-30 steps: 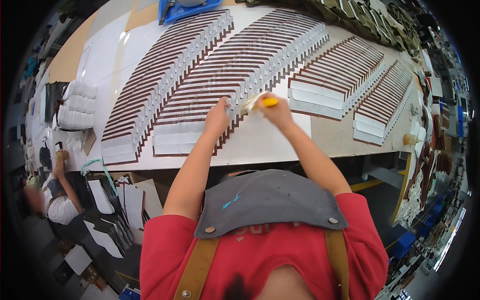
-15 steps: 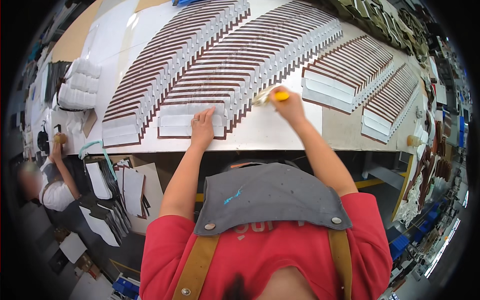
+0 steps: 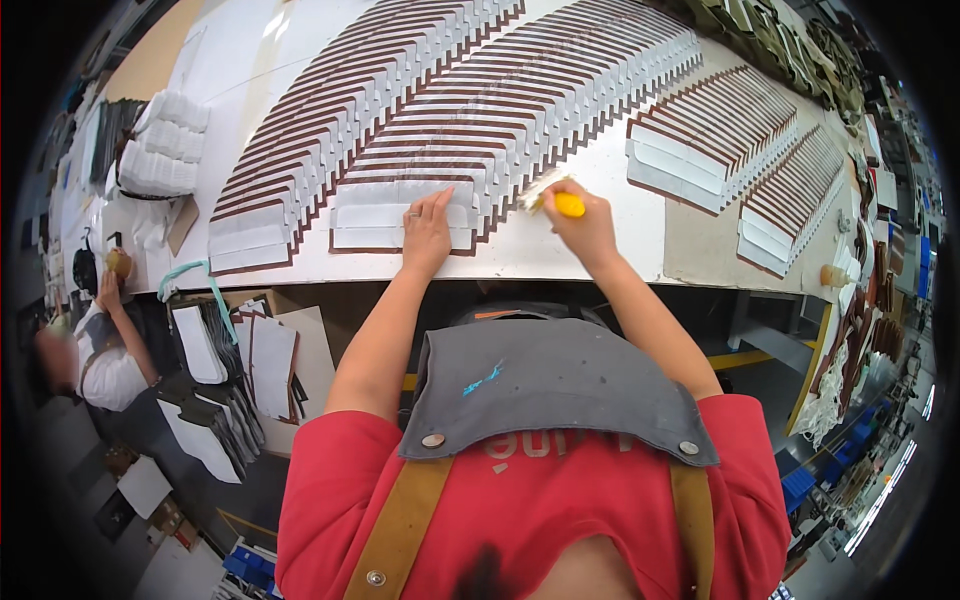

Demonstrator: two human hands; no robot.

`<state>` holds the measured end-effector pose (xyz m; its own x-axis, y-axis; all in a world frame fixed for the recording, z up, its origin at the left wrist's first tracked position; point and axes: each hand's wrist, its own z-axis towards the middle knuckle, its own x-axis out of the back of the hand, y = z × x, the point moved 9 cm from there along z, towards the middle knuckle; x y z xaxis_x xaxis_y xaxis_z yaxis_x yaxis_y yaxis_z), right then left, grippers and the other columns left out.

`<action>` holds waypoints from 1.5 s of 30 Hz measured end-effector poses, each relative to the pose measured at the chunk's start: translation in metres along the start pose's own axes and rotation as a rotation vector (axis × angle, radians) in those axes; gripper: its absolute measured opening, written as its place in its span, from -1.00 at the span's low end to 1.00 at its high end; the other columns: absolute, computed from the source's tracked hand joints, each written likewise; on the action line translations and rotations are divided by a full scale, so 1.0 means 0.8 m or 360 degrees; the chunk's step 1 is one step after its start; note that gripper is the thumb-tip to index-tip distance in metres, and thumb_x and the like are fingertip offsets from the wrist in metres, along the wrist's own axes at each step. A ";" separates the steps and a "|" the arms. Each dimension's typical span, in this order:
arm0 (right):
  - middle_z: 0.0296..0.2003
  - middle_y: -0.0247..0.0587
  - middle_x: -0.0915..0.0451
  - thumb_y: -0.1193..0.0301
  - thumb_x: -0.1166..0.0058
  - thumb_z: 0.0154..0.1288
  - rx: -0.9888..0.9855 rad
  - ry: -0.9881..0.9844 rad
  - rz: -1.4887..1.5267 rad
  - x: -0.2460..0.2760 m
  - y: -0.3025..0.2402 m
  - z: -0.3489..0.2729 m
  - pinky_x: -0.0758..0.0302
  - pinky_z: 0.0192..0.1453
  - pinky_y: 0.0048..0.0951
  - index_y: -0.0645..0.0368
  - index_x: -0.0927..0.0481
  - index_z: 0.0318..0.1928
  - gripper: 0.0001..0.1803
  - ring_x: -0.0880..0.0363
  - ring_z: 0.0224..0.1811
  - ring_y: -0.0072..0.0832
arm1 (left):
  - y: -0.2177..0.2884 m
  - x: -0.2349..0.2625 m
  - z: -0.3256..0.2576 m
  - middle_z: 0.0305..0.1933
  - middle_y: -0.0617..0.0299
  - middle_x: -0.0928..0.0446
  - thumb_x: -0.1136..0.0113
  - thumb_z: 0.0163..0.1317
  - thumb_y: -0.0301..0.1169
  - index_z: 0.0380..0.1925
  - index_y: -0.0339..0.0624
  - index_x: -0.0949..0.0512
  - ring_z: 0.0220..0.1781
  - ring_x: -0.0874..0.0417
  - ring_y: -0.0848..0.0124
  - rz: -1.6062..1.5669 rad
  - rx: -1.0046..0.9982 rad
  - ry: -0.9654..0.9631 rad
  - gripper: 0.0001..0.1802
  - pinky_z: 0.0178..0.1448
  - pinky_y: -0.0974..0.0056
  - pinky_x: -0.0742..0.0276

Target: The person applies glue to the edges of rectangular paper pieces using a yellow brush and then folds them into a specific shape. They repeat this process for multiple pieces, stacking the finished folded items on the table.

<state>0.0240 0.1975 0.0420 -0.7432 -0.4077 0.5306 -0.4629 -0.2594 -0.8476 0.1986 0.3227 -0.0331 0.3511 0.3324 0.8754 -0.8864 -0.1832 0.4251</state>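
Note:
My left hand (image 3: 428, 235) lies with its fingers stretched out on the nearest piece (image 3: 368, 215) of the middle row, a pale panel with a dark brown border. Behind it, many similar pieces overlap in a long stepped row that curves away to the upper right. In my right hand (image 3: 588, 232) is a brush (image 3: 570, 205) with a yellow handle, gripped in closed fingers. Its pale bristles are at the stepped right edge of the row; whether they touch the pieces I cannot tell.
Another overlapping row (image 3: 250, 240) lies to the left, and two shorter rows (image 3: 675, 165) lie to the right. White bundles (image 3: 160, 150) stand at the table's left. A small jar (image 3: 832, 275) is near the right end. Below left, a co-worker (image 3: 115, 370) reaches towards the table.
The whole view has shifted slightly, so the table sits a little higher and further right. My right hand and the brush have moved slightly. My left hand stays on the same piece.

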 end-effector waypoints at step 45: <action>-0.58 -0.29 -0.55 0.29 -0.04 0.10 -0.0223 0.0513 -0.0005 0.130 0.072 0.082 -0.40 -0.58 -0.58 0.13 -0.54 -0.38 -0.82 -0.48 -0.63 -0.59 | 0.002 -0.011 -0.001 0.02 0.11 -0.31 0.12 0.11 -0.54 0.12 -0.11 -0.19 0.07 -0.26 0.16 0.0003 -0.0041 -0.0161 -0.50 0.13 0.08 -0.11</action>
<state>-0.0477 0.0827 0.0487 -0.8456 -0.1039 0.5235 -0.5106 -0.1285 -0.8502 0.1938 0.3203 -0.0405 0.3772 0.2367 0.8954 -0.8940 -0.1594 0.4187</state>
